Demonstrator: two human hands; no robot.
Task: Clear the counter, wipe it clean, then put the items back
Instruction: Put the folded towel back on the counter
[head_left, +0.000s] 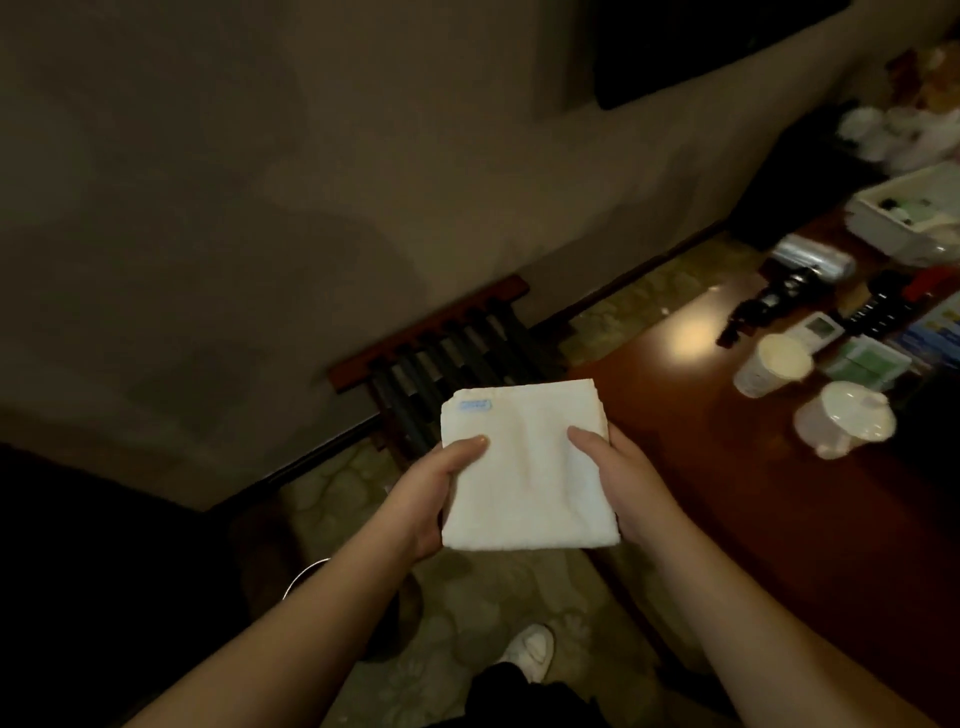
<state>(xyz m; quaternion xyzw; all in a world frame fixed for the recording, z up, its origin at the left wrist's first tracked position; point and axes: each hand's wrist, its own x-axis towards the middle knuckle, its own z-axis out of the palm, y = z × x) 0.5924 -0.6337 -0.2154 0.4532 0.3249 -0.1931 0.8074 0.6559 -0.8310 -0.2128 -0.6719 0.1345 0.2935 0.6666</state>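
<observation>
A folded white towel (524, 467) with a small blue label is held in the air in front of me. My left hand (434, 493) grips its left edge with the thumb on top. My right hand (621, 478) grips its right edge the same way. The towel hangs just left of the dark reddish wooden counter (691, 415). On the counter stand two paper cups (774, 364), a lidded plastic cup (844, 421), a white remote (818, 330), a black device (774, 299), a silver roll (813, 254), green packets (867, 358) and a white tray (906, 213).
A wooden luggage rack (447, 343) with dark straps stands against the wall beyond the towel. Patterned carpet (467, 597) covers the floor, with my white shoe (532, 649) below. A dark piece of furniture (93, 571) fills the lower left.
</observation>
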